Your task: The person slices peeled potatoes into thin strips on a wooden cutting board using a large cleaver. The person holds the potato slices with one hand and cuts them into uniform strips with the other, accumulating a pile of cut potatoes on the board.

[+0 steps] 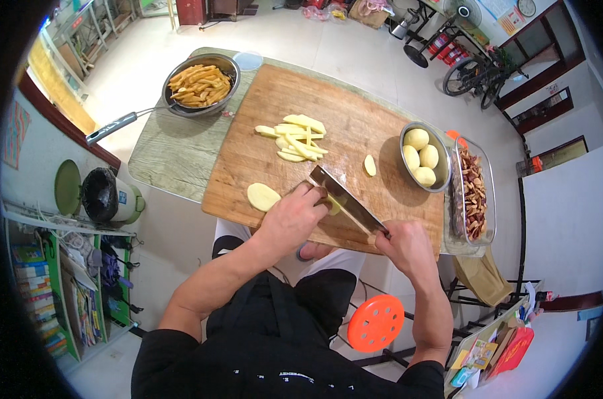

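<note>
My right hand (406, 245) grips the handle of a cleaver (351, 203), whose broad blade slants up and left over the near part of the wooden cutting board (374, 126). Close by the blade's far end, my left hand (293, 214) has its fingers curled down on a potato piece (334, 205), partly hidden by fingers and blade. Left of that hand lies a flat potato slice (263, 197). Farther up the board is a loose pile of cut potato sticks (298, 136). A small potato end piece (370, 165) lies alone, right of the pile.
A metal bowl of peeled potatoes (407, 130) stands at the board's right edge, beside a glass dish of brown strips (493, 199). A long-handled strainer of fries (231, 61) sits far left on the table (172, 149). An orange stool (376, 324) stands below right.
</note>
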The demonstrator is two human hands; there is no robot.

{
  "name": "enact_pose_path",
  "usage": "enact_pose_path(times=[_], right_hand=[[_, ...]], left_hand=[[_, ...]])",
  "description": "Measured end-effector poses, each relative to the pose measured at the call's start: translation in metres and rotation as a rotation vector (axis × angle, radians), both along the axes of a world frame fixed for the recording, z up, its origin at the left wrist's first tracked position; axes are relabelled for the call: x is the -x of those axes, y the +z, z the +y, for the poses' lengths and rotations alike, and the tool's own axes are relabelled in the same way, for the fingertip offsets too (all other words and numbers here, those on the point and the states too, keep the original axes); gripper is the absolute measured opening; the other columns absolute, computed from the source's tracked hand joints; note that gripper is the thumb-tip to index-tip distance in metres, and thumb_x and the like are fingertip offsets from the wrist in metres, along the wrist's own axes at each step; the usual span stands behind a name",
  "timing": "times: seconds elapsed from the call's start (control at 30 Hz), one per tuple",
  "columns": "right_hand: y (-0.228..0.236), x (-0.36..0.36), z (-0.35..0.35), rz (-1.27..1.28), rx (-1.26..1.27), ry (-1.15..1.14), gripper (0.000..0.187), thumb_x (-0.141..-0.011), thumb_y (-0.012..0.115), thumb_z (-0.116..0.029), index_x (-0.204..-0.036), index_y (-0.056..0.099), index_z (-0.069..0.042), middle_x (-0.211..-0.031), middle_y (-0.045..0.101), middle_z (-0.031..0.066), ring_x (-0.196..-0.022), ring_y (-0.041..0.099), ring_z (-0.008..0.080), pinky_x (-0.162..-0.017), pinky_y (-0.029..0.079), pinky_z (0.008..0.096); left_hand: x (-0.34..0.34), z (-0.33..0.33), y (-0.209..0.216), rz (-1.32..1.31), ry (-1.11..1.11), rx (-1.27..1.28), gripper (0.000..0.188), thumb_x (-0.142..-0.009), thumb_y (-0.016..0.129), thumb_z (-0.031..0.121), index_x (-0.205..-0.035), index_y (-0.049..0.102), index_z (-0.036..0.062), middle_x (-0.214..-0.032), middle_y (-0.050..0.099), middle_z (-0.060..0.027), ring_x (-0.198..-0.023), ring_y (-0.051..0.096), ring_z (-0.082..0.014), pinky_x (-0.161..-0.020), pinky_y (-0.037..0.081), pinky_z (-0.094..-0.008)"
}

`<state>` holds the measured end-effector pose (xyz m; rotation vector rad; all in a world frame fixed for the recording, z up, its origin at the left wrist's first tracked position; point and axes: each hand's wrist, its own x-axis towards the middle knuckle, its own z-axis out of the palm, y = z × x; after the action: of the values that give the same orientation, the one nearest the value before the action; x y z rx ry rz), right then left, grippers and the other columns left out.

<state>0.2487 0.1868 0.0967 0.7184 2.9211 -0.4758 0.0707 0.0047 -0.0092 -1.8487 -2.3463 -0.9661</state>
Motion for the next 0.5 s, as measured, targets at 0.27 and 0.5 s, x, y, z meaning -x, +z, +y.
enact_pose_path(times=[0.27,0.5], right_hand=[[-0.004,-0.002,0.005,0.021,-0.034,0.051,0.019,-0.088,0.071,-0.016,-0.080,0.070,0.001,-0.078,0.069,0.0249,-0.076,0.069,0.0437,-0.071,0.056,0.0518],[0.006,0.002,-0.001,-0.008,-0.035,0.038,0.020,-0.087,0.068,-0.016,-0.083,0.071,0.003,-0.078,0.068,0.0256,-0.074,0.068,0.0458,-0.071,0.056,0.0520]], left_hand=[[0.000,0.006,-0.003,0.049,-0.020,-0.038,0.034,-0.084,0.062,0.012,-0.115,0.073,0.0021,-0.125,0.066,-0.0115,-0.115,0.062,-0.0288,-0.100,0.054,-0.0365],[-0.005,0.004,0.000,0.042,-0.014,0.013,0.037,-0.085,0.062,0.011,-0.119,0.072,0.0016,-0.127,0.064,-0.0125,-0.113,0.062,-0.0287,-0.097,0.055,-0.0357]])
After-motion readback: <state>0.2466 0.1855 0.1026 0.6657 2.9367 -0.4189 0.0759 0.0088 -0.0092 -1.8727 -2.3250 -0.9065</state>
